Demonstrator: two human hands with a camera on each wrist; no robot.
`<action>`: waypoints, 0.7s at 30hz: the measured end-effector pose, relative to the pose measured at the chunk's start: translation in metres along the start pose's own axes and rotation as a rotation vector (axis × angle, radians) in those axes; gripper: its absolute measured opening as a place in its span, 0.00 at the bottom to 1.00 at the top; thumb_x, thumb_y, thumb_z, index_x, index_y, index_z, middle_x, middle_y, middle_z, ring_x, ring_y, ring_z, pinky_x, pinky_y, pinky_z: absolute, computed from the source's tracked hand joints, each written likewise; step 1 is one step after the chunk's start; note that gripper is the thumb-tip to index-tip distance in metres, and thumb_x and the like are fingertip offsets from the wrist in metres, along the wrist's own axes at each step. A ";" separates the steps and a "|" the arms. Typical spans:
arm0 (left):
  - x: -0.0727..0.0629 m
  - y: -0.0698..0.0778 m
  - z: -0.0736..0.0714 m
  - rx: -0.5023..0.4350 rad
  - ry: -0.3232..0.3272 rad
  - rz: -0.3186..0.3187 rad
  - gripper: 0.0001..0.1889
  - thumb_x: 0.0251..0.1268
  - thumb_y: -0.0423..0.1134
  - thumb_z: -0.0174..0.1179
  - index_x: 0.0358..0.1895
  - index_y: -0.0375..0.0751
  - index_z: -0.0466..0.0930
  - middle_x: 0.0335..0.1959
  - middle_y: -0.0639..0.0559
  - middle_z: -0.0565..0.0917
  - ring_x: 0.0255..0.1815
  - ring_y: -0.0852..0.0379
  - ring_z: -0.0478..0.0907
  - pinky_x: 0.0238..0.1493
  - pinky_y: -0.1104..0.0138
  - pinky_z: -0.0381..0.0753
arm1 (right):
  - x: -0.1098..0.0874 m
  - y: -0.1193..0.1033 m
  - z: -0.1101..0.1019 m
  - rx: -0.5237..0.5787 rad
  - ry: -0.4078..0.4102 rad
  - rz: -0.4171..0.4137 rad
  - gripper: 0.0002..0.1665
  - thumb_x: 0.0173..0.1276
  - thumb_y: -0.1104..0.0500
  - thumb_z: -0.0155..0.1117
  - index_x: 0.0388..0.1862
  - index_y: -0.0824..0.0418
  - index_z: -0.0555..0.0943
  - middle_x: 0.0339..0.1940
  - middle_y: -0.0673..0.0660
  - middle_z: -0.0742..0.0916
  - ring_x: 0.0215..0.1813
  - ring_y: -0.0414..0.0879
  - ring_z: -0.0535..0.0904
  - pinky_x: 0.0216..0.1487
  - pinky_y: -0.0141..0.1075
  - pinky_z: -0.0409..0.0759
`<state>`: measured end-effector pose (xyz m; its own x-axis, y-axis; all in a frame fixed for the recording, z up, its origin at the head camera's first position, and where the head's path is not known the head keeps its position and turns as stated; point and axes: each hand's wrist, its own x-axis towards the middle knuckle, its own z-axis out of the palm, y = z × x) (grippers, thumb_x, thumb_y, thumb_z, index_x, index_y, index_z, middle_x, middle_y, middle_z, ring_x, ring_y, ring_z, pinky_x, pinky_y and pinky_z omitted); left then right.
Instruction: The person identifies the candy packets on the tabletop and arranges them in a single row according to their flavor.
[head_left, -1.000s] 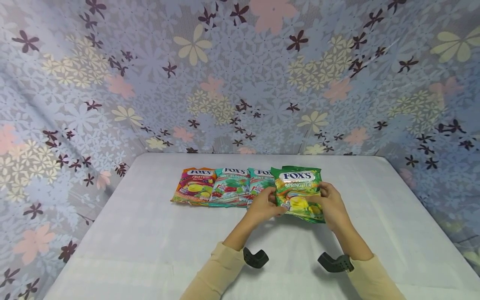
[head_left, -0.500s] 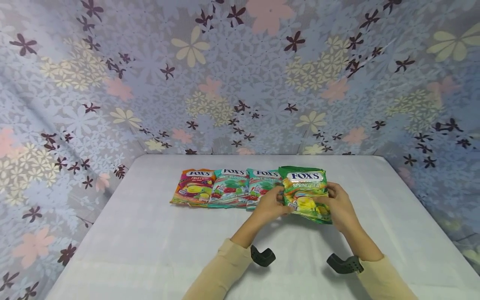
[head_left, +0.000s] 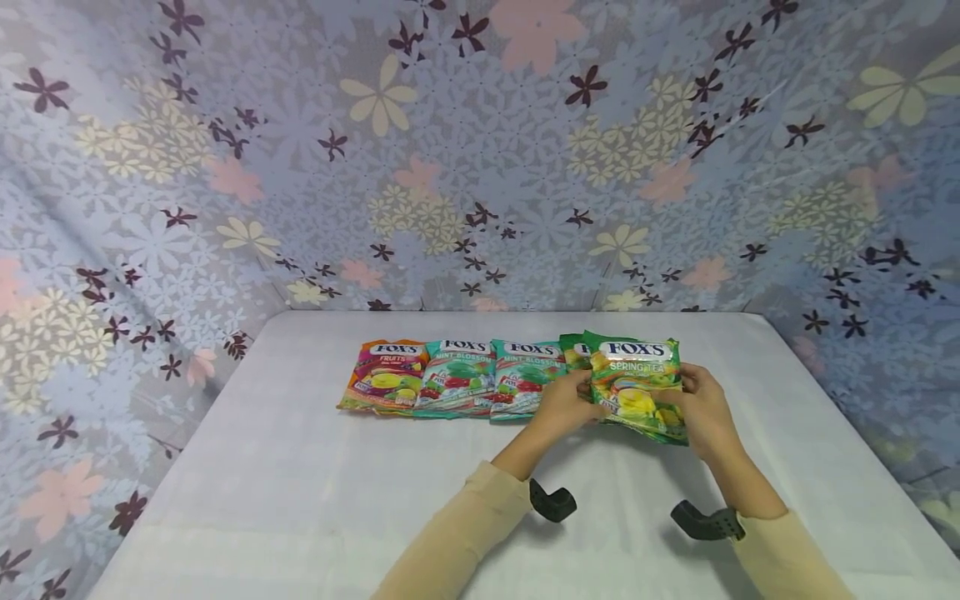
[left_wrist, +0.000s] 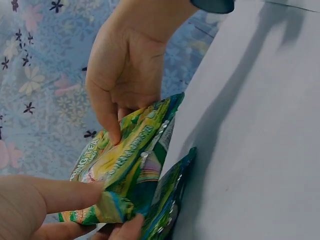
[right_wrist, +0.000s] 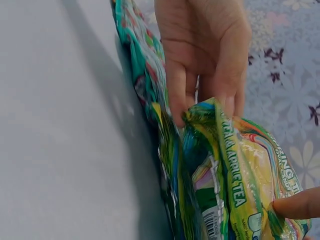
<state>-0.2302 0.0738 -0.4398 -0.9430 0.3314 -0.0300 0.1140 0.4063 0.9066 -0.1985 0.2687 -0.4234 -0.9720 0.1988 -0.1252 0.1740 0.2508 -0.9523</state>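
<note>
Both hands hold a green bag of Fox's Spring Tea candy [head_left: 637, 387] raised off the table at the right end of a row. My left hand [head_left: 561, 410] pinches its lower left corner, thumb in front. On its right side, my right hand [head_left: 707, 412] grips the edge, and in the left wrist view the right thumb lies across the printed front. A second green candy bag [head_left: 574, 353] lies partly hidden beneath the held one. Both wrist views show a gap between the two; the right wrist view has left fingertips [right_wrist: 179, 112] close to the lower bag's edge.
Left of the green bags, two teal Mint Blossom bags [head_left: 528, 371] [head_left: 459, 379] lie side by side. An orange and purple Fruits bag [head_left: 386, 379] ends the row. A white cloth covers the table [head_left: 322, 500]; flowered fabric [head_left: 480, 167] hangs behind.
Both hands have moved right with the green Spring Tea bag. The right Mint Blossom bag is more exposed, and the top of a second green bag now shows at the held bag's left.
</note>
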 end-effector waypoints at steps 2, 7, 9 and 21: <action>0.003 0.001 0.005 0.020 0.022 0.014 0.34 0.53 0.38 0.73 0.66 0.37 0.72 0.51 0.45 0.82 0.39 0.57 0.82 0.35 0.70 0.79 | 0.002 0.001 -0.003 0.001 0.010 0.016 0.45 0.70 0.64 0.59 0.76 0.71 0.45 0.72 0.71 0.63 0.51 0.45 0.74 0.41 0.27 0.77; 0.010 0.003 0.017 0.044 0.055 0.039 0.32 0.54 0.40 0.73 0.64 0.39 0.74 0.50 0.49 0.82 0.47 0.56 0.79 0.38 0.69 0.78 | 0.010 0.009 -0.012 -0.009 0.034 0.030 0.45 0.70 0.64 0.59 0.76 0.72 0.45 0.72 0.72 0.62 0.59 0.54 0.70 0.41 0.25 0.75; 0.013 0.004 0.020 0.046 0.056 0.045 0.31 0.55 0.40 0.72 0.64 0.39 0.75 0.50 0.49 0.82 0.49 0.56 0.78 0.39 0.69 0.78 | 0.014 0.012 -0.016 -0.023 0.051 0.029 0.45 0.69 0.64 0.59 0.75 0.73 0.46 0.72 0.72 0.63 0.60 0.56 0.69 0.41 0.24 0.74; 0.029 0.017 0.041 0.107 0.024 0.053 0.30 0.59 0.39 0.68 0.65 0.37 0.72 0.43 0.49 0.82 0.28 0.62 0.73 0.30 0.70 0.73 | 0.027 0.020 -0.037 -0.062 0.110 0.073 0.45 0.68 0.63 0.59 0.75 0.74 0.46 0.74 0.74 0.56 0.70 0.65 0.59 0.62 0.50 0.68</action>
<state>-0.2424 0.1252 -0.4423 -0.9419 0.3347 0.0286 0.1956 0.4772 0.8567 -0.2155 0.3144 -0.4356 -0.9338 0.3207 -0.1588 0.2561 0.2888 -0.9225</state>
